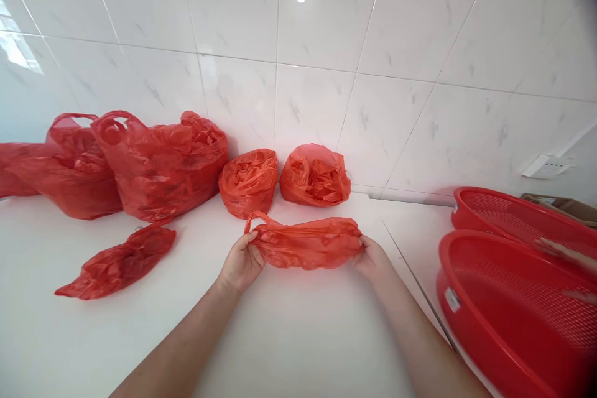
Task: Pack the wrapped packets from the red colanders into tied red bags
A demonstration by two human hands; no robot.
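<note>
A thin red plastic bag [308, 244] is stretched sideways between my two hands, above the white table [289, 329]. My left hand [242, 261] pinches its left end, with the thumb on top near a handle loop. At the other end, my right hand [370, 256] grips the bag, its fingers partly hidden behind the plastic. Just beyond the held bag sit two red bags stuffed with crumpled plastic, one on the left [249, 181] and one on the right [316, 175]. A loose crumpled red bag [121, 261] lies flat to the left.
Larger full red bags [163, 168] stand along the tiled wall [317, 31] at the left. Two red plastic baskets, a near one [480, 329] and a far one [485, 199], occupy the right side, with another person's hand [569, 255] over them. A socket [545, 166] is on the wall.
</note>
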